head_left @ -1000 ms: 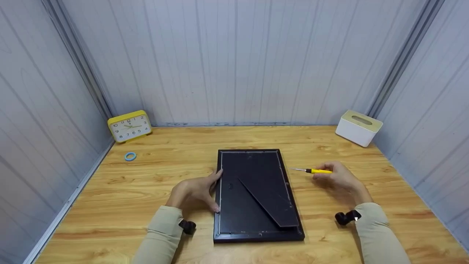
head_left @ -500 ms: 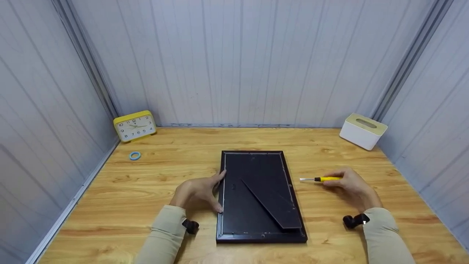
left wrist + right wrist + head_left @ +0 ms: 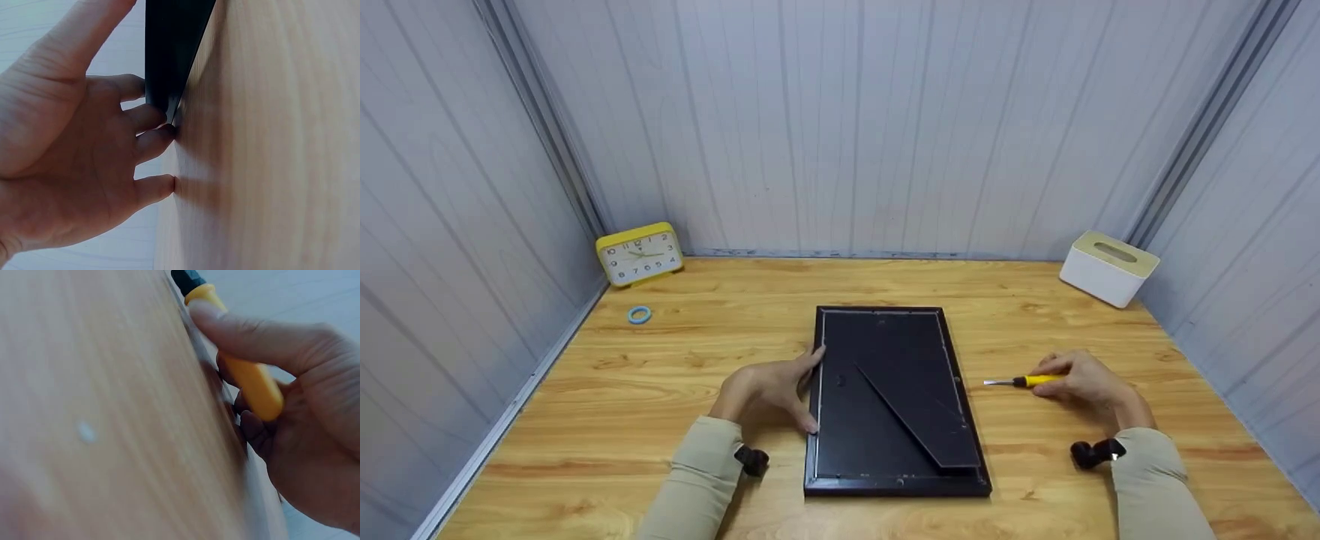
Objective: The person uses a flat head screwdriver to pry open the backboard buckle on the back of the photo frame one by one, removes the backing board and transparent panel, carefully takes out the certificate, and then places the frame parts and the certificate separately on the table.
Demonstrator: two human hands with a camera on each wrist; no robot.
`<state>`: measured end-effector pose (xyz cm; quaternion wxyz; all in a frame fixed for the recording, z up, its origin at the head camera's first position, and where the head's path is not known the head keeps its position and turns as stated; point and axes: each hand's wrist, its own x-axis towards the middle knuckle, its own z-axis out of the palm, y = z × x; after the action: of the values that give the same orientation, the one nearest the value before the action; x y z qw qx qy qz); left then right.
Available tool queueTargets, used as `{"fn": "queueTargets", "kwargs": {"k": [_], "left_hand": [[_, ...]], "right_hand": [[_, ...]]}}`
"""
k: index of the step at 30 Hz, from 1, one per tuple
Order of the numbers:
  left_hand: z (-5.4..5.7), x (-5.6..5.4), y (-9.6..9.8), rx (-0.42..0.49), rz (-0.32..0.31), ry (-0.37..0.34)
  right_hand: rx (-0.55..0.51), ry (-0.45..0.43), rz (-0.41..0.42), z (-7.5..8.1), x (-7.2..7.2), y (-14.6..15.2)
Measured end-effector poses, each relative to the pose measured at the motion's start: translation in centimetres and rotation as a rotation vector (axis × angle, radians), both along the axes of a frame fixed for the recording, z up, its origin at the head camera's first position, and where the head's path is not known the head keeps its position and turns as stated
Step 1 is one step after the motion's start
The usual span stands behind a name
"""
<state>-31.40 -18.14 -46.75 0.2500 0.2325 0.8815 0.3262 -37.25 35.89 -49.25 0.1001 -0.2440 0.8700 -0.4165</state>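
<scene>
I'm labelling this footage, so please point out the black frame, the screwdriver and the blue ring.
Black frame (image 3: 862, 420), head view: on its back panel, left of the slanted stand.
Screwdriver (image 3: 251, 382), right wrist view: on its yellow handle.
Blue ring (image 3: 638, 321), head view: on its near rim.

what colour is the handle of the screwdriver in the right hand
The screwdriver handle is yellow, best seen in the right wrist view.
</scene>
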Motion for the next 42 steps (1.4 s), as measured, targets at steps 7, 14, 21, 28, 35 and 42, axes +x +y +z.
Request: {"fn": "queueTargets", "kwargs": {"k": [7, 14, 21, 28, 35, 42], "left_hand": [[0.1, 0.1, 0.1, 0.009, 0.003, -0.017], [0.1, 0.2, 0.2, 0.034, 0.030, -0.046], [0.2, 0.2, 0.2, 0.018, 0.041, -0.047], [0.1, 0.2, 0.1, 0.020, 0.032, -0.045], [0.1, 0.3, 0.0, -0.008, 0.036, -0.021], [0.1, 0.3, 0.0, -0.017, 0.044, -0.021]], "right_hand": [[0.010, -0.045, 0.017, 0.1, 0.0, 0.2], [0.033, -0.042, 0.045, 0.2, -0.2, 0.4], [0.061, -0.006, 0.058, 0.2, -0.2, 0.4], [0.097, 0.013, 0.042, 0.2, -0.1, 0.6], [0.100, 0.096, -0.066, 2.2, 0.5, -0.5], [0.081, 0.186, -0.053, 5.0, 1.4, -4.4]]}}
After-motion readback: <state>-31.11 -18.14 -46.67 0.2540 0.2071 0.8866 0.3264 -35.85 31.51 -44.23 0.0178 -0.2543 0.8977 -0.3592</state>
